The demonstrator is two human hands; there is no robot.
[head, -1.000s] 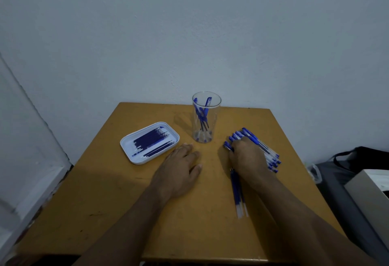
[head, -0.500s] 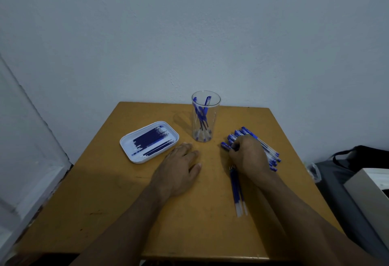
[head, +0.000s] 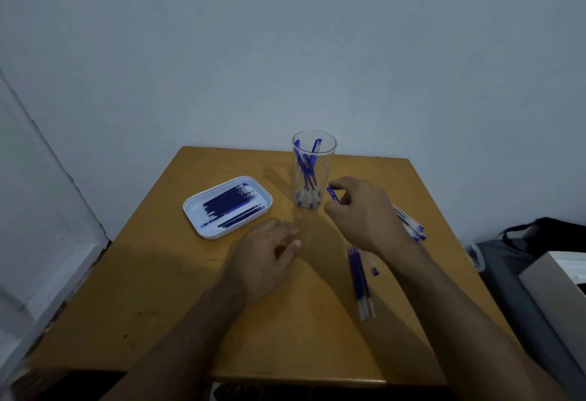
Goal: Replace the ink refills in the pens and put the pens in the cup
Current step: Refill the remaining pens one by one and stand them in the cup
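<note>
Just right of the clear cup (head: 313,175) on the bench (head: 177,299), the right hand (head: 361,213) pinches a blue pen (head: 333,194) in curled fingers, the left hand (head: 263,258) loosely empty; next, likely, pulling out its refill.

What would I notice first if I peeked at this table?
Probably the tall clear cup at the back of the wooden table, with blue pens standing in it. Right beside it, the right hand pinches a blue pen, and a white tray of dark refills sits at left.
</note>
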